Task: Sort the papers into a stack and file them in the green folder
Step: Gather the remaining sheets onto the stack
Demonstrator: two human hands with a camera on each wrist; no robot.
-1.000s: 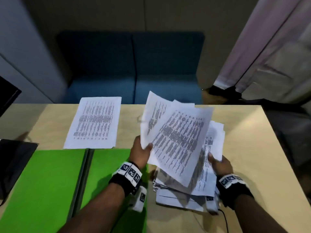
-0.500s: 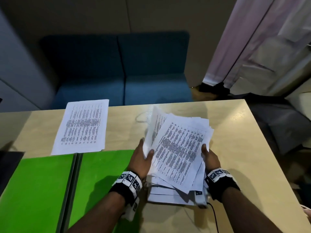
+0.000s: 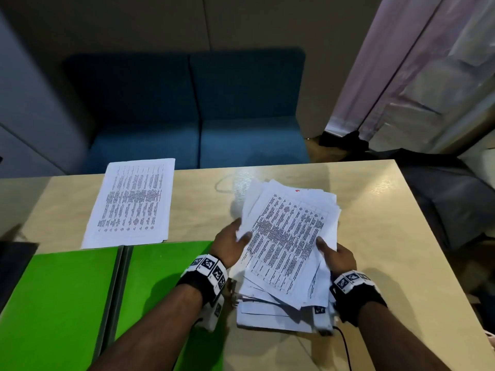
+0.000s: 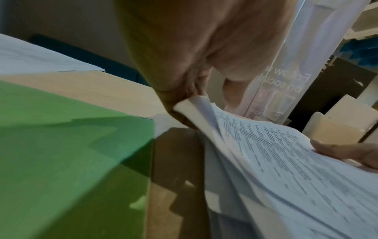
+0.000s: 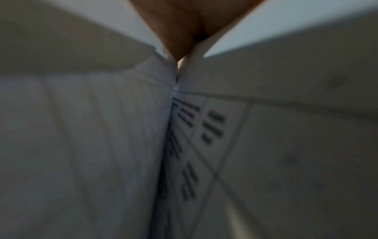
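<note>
A loose, uneven bundle of printed papers (image 3: 288, 236) is held between both hands, its lower end on more sheets (image 3: 267, 314) lying on the table. My left hand (image 3: 230, 243) grips the bundle's left edge, thumb on top; the left wrist view shows that hand (image 4: 184, 90) pinching the paper edges (image 4: 255, 145). My right hand (image 3: 334, 253) grips the right edge, thumb on the top sheet. The right wrist view is filled with blurred sheets (image 5: 204, 129). The open green folder (image 3: 80, 303) lies flat at the lower left, and its right flap reaches under my left wrist.
One separate printed sheet (image 3: 134, 202) lies on the wooden table (image 3: 401, 236) behind the folder. A blue sofa (image 3: 187, 116) stands past the far table edge. A dark object (image 3: 13, 263) sits at the left edge, and a cable (image 3: 345, 346) trails near my right wrist.
The fanned, raised papers have come down and closed into a tighter bundle. My right hand moved in from the side and now holds the bundle's right edge.
</note>
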